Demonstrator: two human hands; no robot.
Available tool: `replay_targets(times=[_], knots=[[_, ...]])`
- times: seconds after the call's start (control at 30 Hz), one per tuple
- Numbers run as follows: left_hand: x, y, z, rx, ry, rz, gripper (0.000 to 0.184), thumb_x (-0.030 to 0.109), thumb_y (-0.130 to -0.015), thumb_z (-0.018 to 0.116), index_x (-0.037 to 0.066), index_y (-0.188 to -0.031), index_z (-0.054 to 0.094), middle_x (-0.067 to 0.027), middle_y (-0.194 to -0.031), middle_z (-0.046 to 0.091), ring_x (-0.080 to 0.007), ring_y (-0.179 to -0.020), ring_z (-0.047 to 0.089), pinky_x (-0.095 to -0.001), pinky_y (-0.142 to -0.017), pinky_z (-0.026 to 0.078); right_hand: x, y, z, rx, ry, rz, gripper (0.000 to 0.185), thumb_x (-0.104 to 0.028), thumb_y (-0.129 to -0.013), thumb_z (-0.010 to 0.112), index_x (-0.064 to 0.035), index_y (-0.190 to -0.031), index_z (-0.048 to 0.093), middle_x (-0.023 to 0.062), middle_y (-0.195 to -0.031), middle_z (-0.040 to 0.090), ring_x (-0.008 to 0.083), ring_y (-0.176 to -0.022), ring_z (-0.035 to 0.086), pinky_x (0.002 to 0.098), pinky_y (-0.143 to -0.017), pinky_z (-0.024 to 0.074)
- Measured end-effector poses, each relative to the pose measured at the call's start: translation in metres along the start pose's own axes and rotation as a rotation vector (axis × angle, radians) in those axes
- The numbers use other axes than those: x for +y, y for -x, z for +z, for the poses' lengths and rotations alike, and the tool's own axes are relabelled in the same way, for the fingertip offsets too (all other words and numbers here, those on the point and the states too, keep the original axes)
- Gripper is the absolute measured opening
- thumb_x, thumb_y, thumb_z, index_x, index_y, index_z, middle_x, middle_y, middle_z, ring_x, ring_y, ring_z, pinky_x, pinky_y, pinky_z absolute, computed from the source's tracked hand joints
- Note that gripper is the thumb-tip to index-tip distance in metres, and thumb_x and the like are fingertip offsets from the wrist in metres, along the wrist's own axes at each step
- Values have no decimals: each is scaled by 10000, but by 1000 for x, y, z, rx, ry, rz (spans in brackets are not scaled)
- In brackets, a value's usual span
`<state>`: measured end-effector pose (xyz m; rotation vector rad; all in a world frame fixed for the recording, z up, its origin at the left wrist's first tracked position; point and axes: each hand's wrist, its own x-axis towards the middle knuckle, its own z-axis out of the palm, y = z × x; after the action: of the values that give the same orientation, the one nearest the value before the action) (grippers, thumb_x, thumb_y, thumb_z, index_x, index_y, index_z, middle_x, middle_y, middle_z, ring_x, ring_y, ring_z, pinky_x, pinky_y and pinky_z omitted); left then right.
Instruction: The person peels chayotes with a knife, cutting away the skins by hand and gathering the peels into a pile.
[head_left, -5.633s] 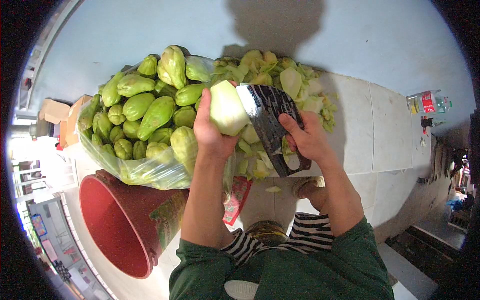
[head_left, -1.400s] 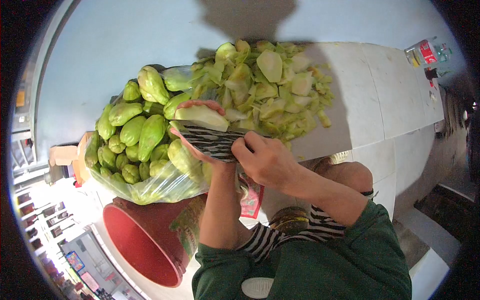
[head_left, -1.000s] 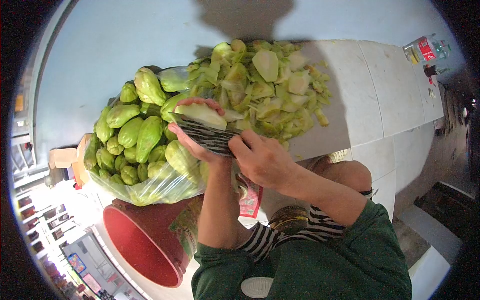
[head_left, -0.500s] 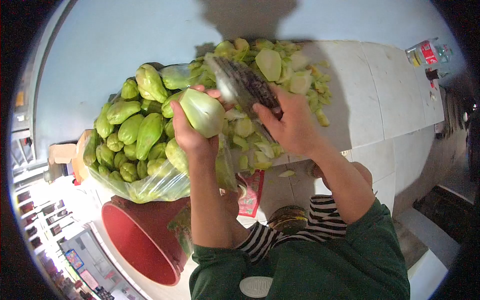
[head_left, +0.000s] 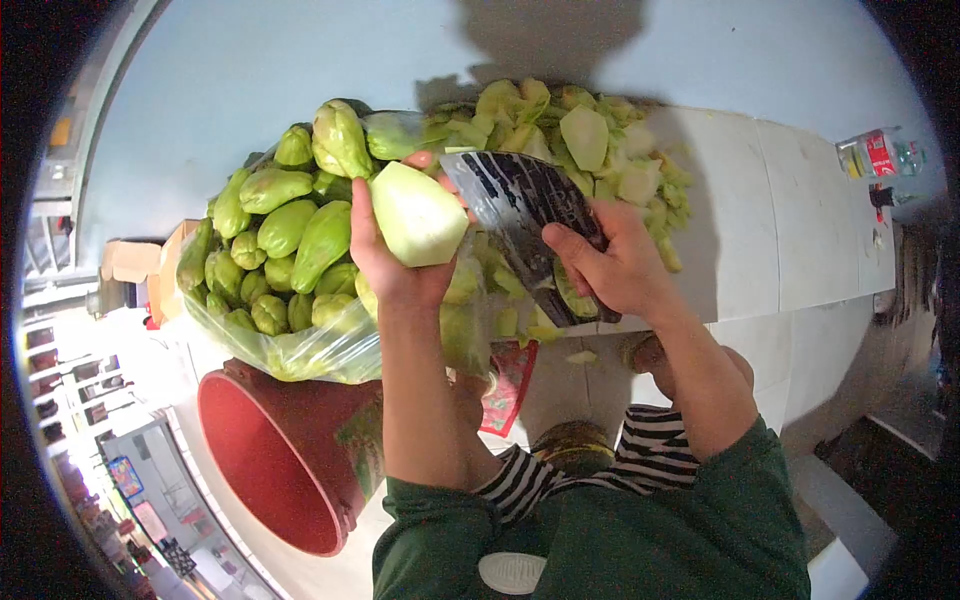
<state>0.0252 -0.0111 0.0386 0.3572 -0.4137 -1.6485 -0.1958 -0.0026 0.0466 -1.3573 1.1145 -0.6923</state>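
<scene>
Held up in my left hand point(head_left: 400, 275) is a chayote point(head_left: 412, 215) with a pale, peeled face turned up. My right hand point(head_left: 622, 262) grips a dark, broad-bladed knife point(head_left: 525, 205), its blade wet and streaked. The blade's tip end reaches close to the chayote's right side and the fingers behind it; whether it touches I cannot tell. Left of my hands, a clear plastic bag point(head_left: 300, 362) is full of whole green chayotes point(head_left: 285, 228). Beyond the knife lies a heap of peelings and pale cut pieces point(head_left: 640, 180).
The tiled ledge point(head_left: 790, 200) runs along the wall, with a plastic bottle point(head_left: 880, 155) at its right end. A red bucket point(head_left: 270, 460) lies tilted below the bag. A cardboard box point(head_left: 150, 265) sits at the left, and a red patterned cloth point(head_left: 510, 390) hangs below the ledge.
The knife was blurred by motion and its blade stood steeper; now it is sharp, with its tip end beside the chayote. The chayote has turned slightly in my left hand. The whole view has shifted.
</scene>
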Motion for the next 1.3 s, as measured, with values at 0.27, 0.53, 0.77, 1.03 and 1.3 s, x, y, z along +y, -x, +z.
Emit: replay_targets(times=[0.27, 0.53, 0.77, 1.03, 1.3], knots=[[0, 5, 4, 147, -54, -4, 576, 490, -947, 382, -21, -1133, 572, -137, -1004, 651, -266, -895, 636, -391, -798, 516, 1, 0, 4, -8, 26, -19, 371, -366, -895, 621, -25, -756, 582, -37, -519, 476, 53, -474, 425, 261, -433, 333], [-6, 6, -3, 212, -33, 19, 506, 467, -943, 421, 21, -1122, 581, -122, -1010, 654, -275, -898, 648, -425, -805, 523, -5, 2, 6, 20, 11, -29, 366, -358, -888, 634, -3, -804, 606, -21, -573, 504, 68, -547, 440, 282, -491, 366], [-26, 9, 7, 294, -115, -34, 488, 449, -946, 430, 26, -1148, 568, -121, -1039, 652, -277, -921, 643, -430, -836, 511, 2, -2, 8, 26, 94, -55, 376, -365, -885, 639, -4, -784, 609, -11, -552, 495, 67, -531, 439, 279, -488, 379], [-15, 5, 17, 209, -88, 20, 578, 501, -949, 379, -26, -1045, 596, -130, -914, 645, -235, -812, 625, -345, -741, 505, 0, -1, 3, 114, -63, 20, 353, -365, -879, 656, -53, -738, 571, -26, -518, 494, 69, -440, 459, 256, -417, 362], [-8, 6, 8, 195, -98, 8, 571, 507, -939, 398, -11, -1085, 589, -126, -973, 653, -258, -849, 647, -384, -755, 530, -1, 0, -4, 53, 79, -18, 381, -401, -881, 640, -44, -753, 597, -30, -498, 493, 71, -443, 475, 268, -425, 377]])
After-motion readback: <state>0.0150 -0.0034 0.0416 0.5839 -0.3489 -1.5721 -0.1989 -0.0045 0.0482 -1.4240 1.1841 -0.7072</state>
